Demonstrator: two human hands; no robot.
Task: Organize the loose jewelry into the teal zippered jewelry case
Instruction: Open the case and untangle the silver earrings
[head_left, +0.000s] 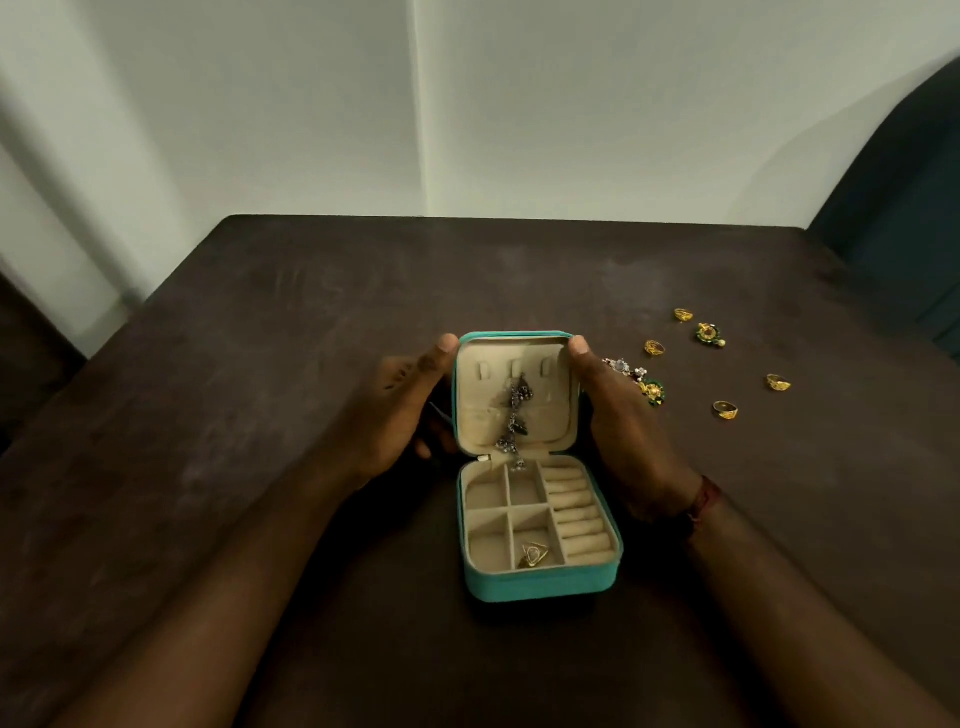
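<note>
Left hand (400, 410) and right hand (618, 421) are seen clamped on the raised lid (488, 410) of the teal case (540, 584). One hand is on each side edge, a thumb is laid on each upper corner, and the fingers are curled round behind. The case is set open near the middle of the table (311, 312), a little toward the near edge. Its tray lies flat between the two wrists, with the lid stood upright on the far side.

A silver chain (514, 415) is hung down the lid's lining, its lower end draped into the tray. A gold pendant (534, 555) is lodged in the near middle compartment, beside the ring rolls (576, 514).

Toward the table's right edge, loose pieces are scattered. A silver cluster (621, 366) and a green-and-gold earring (652, 391) lie just beside the right hand. A second earring (710, 334) and four gold rings (725, 410) are spread farther out.
</note>
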